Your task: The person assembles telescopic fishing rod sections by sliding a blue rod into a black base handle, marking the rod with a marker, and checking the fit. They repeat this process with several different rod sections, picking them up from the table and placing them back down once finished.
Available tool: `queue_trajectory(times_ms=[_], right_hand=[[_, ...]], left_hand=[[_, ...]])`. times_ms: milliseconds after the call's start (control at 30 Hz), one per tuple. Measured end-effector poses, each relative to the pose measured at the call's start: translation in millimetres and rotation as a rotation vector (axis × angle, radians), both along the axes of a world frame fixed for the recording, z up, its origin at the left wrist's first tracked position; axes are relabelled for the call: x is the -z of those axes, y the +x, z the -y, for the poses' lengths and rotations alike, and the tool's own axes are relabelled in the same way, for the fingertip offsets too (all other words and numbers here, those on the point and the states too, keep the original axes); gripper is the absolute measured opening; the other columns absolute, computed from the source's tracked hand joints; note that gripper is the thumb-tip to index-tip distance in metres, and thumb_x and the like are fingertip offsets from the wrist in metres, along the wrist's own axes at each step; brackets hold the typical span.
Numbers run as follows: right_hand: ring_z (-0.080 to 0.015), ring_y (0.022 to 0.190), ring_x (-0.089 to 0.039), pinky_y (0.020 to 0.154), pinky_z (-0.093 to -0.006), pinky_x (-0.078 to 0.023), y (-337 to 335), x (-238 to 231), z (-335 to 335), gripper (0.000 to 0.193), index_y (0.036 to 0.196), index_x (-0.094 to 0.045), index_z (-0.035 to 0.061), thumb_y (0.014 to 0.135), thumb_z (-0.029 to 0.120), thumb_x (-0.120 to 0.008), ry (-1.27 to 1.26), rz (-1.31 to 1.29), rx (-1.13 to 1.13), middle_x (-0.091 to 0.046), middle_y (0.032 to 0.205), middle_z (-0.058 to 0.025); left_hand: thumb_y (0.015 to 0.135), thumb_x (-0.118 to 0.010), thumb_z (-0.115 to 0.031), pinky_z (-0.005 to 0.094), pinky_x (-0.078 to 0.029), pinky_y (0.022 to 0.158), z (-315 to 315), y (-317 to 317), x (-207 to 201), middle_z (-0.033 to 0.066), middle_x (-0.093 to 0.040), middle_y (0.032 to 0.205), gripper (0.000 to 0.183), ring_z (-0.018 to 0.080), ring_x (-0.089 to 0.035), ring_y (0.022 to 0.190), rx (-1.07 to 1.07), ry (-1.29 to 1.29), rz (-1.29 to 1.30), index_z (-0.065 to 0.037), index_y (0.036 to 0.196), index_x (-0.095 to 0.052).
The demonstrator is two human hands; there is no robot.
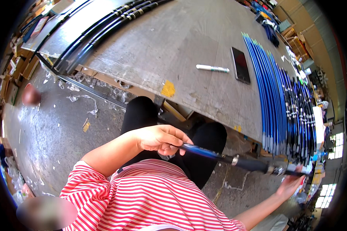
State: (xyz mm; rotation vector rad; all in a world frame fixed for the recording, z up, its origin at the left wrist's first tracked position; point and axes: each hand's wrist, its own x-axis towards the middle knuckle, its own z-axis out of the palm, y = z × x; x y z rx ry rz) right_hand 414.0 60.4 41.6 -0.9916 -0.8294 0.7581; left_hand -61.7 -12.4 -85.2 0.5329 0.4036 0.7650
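Across my lap lies a dark blue and black fishing rod (250, 164) with metal fittings on its handle part, its right end lower than its left. The fingers of my left hand (160, 139) are closed round its left end. Out to the right, my right hand (290, 186) grips the handle end; its fingers are partly hidden behind the rod. On the table beyond my knees lie a white marker pen (213, 68) and a black phone (240, 64).
A grey worktable (142, 63) stands in front of me. Several blue rod sections (264, 92) lie side by side at its right, beside dark rods with metal fittings (297, 111). More black rods (104, 29) overhang its far left. Plastic scraps (89, 103) litter the floor.
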Motion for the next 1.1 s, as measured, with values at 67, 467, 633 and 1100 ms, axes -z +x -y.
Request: queue_trajectory(times_ms=[67, 467, 633, 1100], right_hand=[[-0.0218, 0.115, -0.044, 0.102, -0.0338, -0.03, -59.8, -33.9, -0.6, 0.067, 0.135, -0.027, -0.0009, 0.09, 0.046, -0.041, 0.15, 0.317, -0.165, -0.04, 0.131, -0.0166], [-0.0215, 0.084, -0.062, 0.073, -0.0299, -0.051, -265.3, 42.0, 15.0, 0.017, 0.097, -0.047, -0.0031, 0.087, 0.008, -0.055, -0.099, 0.288, -1.277, -0.063, 0.089, -0.0176], [-0.018, 0.077, -0.062, 0.07, -0.0286, -0.051, -281.0, 30.7, 8.9, 0.014, 0.092, -0.047, 0.001, 0.085, 0.007, -0.058, 0.018, 0.243, -1.151, -0.062, 0.087, -0.0159], [-0.0239, 0.079, -0.064, 0.071, -0.0339, -0.053, -267.4, -12.1, -44.2, 0.031, 0.106, -0.051, 0.0024, 0.08, 0.012, -0.064, 0.152, 0.222, -0.82, -0.064, 0.084, -0.0148]], left_hand=[[0.088, -0.05, -0.01, 0.0184, -0.033, 0.042, -3.9, 14.6, 4.8, 0.0174, -0.059, 0.094, 0.034, 0.0081, -0.042, 0.049, -0.015, 0.029, 0.158, 0.008, 0.117, -0.048], [0.083, -0.062, -0.025, 0.0174, -0.024, 0.04, -7.7, 38.6, -6.8, 0.0097, -0.055, 0.081, 0.048, 0.005, -0.034, 0.045, -0.026, 0.071, 0.3, 0.0, 0.121, -0.047], [0.085, -0.058, -0.022, 0.019, -0.022, 0.039, -2.1, 31.9, -5.0, 0.0066, -0.051, 0.077, 0.045, 0.0044, -0.03, 0.045, -0.016, 0.065, 0.388, 0.002, 0.121, -0.048], [0.092, -0.042, -0.041, 0.0211, -0.025, 0.042, 22.0, -8.7, 26.4, -0.0038, -0.037, 0.054, 0.044, 0.0051, -0.031, 0.046, -0.291, 0.564, -0.527, -0.005, 0.068, -0.045]])
